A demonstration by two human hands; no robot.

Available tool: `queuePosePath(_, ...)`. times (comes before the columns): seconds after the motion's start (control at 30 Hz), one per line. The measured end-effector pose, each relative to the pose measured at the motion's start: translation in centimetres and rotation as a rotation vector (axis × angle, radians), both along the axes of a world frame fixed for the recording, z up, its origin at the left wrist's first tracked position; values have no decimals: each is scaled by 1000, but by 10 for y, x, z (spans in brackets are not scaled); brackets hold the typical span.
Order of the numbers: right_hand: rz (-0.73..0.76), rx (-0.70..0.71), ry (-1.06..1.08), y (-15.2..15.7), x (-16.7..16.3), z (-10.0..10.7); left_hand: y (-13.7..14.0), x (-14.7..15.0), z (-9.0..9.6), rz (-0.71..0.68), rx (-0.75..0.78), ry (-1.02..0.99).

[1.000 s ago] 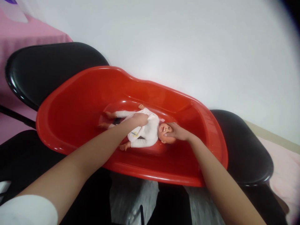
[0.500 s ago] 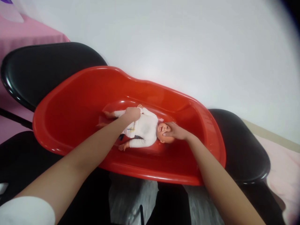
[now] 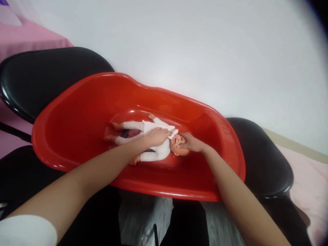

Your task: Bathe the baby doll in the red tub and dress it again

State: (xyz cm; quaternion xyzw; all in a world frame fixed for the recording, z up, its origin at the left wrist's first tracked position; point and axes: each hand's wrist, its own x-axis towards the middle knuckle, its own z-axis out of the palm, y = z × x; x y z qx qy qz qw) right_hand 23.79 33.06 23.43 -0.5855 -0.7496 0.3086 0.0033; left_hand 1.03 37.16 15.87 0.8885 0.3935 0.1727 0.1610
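A baby doll (image 3: 159, 153) in white clothes lies on its back inside a red baby bathtub (image 3: 138, 186), its head to the right and bare feet to the left. My right hand (image 3: 192, 141) grips the doll's head, the thumb across the cheek and the fingers over the far side. On the doll's chest rests my left hand (image 3: 158, 136), fingers together and pressed on a small white cloth (image 3: 174, 133) that sticks out by the doll's chin. How much cloth lies under the palm is hidden. Shallow water seems to lie around the doll's legs.
The tub spans a black chair seat (image 3: 48, 75) at the left and another black seat (image 3: 258, 157) at the right. Behind it rises a white wall (image 3: 194, 44). A pink-covered table (image 3: 30, 36) stands at the upper left, and pale pink fabric (image 3: 311, 188) lies at the right.
My left hand has moved right with the white cloth, from the doll's belly up to its chest and chin. My right hand stays on the head.
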Motion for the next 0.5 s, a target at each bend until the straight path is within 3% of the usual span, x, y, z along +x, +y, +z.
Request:
queuePosePath(0.1, -19, -13, 11, -1, -1, 1, 4, 0, 0, -134, 125, 67)
queuePosePath(0.17, -29, -17, 12, -1, -2, 2, 6, -1, 0, -122, 183, 101)
queuePosePath(0.37, -14, -8, 12, 0, 1, 0, 12, -9, -4, 15, 249, 157)
queuePosePath(0.5, -21, -7, 19, 1, 2, -2, 20, -20, -6, 163, 177, 192)
